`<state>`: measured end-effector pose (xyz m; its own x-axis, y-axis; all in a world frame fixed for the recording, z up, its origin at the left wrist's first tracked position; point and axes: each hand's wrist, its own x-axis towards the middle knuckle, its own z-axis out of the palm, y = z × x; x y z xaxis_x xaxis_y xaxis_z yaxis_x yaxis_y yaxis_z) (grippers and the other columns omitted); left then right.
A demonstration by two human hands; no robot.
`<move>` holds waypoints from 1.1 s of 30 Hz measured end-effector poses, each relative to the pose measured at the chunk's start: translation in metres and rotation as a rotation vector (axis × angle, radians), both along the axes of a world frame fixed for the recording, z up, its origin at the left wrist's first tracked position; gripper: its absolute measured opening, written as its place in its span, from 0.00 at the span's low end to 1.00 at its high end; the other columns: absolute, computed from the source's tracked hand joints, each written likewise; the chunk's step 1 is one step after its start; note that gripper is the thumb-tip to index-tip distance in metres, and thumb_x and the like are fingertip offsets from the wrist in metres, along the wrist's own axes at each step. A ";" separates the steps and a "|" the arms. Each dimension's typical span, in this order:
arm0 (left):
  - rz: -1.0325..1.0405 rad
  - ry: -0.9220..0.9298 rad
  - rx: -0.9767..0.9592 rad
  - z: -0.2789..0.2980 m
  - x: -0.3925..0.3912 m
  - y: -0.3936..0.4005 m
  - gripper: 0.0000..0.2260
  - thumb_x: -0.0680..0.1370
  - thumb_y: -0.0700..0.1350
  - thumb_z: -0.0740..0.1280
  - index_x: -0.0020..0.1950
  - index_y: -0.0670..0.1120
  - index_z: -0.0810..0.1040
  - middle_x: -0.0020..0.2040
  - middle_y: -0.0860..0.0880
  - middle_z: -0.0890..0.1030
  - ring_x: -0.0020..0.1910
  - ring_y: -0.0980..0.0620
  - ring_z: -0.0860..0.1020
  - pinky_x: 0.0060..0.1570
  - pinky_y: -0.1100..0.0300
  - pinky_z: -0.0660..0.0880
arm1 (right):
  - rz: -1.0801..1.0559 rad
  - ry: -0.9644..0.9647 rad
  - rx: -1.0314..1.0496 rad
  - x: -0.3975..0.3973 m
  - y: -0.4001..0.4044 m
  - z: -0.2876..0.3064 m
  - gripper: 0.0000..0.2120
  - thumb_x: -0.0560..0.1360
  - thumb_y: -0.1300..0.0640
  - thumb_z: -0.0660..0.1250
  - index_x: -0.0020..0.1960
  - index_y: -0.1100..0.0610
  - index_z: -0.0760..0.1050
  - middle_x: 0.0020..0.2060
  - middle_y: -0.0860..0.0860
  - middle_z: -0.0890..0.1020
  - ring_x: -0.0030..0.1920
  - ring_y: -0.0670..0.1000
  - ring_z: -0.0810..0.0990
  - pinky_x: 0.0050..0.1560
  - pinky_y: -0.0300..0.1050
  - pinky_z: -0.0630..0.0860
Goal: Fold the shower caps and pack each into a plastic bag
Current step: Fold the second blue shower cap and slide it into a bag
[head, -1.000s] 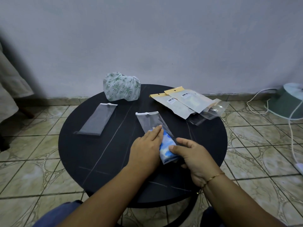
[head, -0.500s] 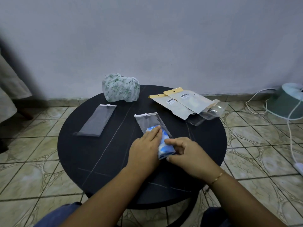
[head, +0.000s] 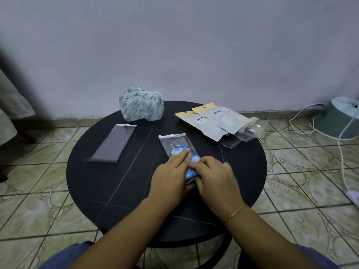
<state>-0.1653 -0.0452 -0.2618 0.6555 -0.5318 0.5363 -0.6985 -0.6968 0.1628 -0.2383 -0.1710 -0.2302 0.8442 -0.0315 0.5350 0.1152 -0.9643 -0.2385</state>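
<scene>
On the round black table [head: 108,191], a bare stretch is lying open at the near left. An empty plastic bag [head: 113,145] is occupying the left side, a green-patterned cap [head: 140,106] is blocking the far edge, and a pile of packets [head: 219,123] is crowding the far right. Both hands are filling the centre.
</scene>
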 end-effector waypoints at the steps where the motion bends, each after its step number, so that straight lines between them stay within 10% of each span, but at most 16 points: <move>1: -0.002 0.002 -0.007 0.000 0.000 0.000 0.29 0.69 0.60 0.61 0.62 0.43 0.79 0.63 0.47 0.79 0.53 0.50 0.82 0.34 0.60 0.77 | -0.039 -0.023 -0.055 0.000 0.002 0.000 0.12 0.68 0.58 0.58 0.45 0.52 0.79 0.37 0.48 0.78 0.33 0.51 0.74 0.38 0.42 0.60; 6: -0.024 -0.021 -0.015 0.000 -0.001 -0.001 0.27 0.70 0.57 0.61 0.62 0.43 0.79 0.63 0.48 0.78 0.55 0.50 0.81 0.34 0.60 0.78 | -0.058 -0.028 -0.088 0.003 0.004 -0.001 0.09 0.68 0.59 0.57 0.41 0.52 0.76 0.33 0.47 0.76 0.32 0.50 0.73 0.38 0.42 0.56; 12: -0.044 -0.018 -0.027 0.001 -0.001 0.002 0.26 0.70 0.56 0.62 0.63 0.44 0.78 0.65 0.48 0.77 0.54 0.51 0.81 0.36 0.62 0.74 | 0.038 0.161 0.256 0.004 0.008 -0.007 0.16 0.70 0.55 0.49 0.52 0.50 0.71 0.50 0.48 0.73 0.39 0.55 0.72 0.38 0.46 0.70; 23: -0.065 -0.073 -0.045 0.000 0.000 0.001 0.25 0.69 0.51 0.59 0.61 0.40 0.79 0.63 0.45 0.78 0.50 0.49 0.82 0.32 0.61 0.75 | 0.163 0.394 0.865 -0.001 0.006 0.019 0.15 0.70 0.62 0.68 0.43 0.42 0.70 0.51 0.41 0.68 0.54 0.48 0.78 0.56 0.38 0.74; 28: -0.032 -0.041 -0.027 -0.001 0.000 0.001 0.29 0.68 0.59 0.61 0.62 0.42 0.78 0.64 0.47 0.78 0.52 0.54 0.80 0.35 0.64 0.73 | 0.065 0.360 0.204 -0.003 -0.004 0.010 0.18 0.75 0.61 0.58 0.59 0.45 0.73 0.56 0.42 0.71 0.52 0.52 0.73 0.52 0.39 0.61; 33: -0.035 -0.002 -0.053 -0.001 -0.001 0.001 0.29 0.67 0.58 0.62 0.63 0.43 0.78 0.65 0.49 0.77 0.53 0.55 0.80 0.37 0.64 0.75 | 0.016 -0.043 -0.303 0.001 -0.007 0.005 0.14 0.68 0.59 0.55 0.44 0.51 0.78 0.36 0.46 0.78 0.35 0.51 0.76 0.41 0.45 0.57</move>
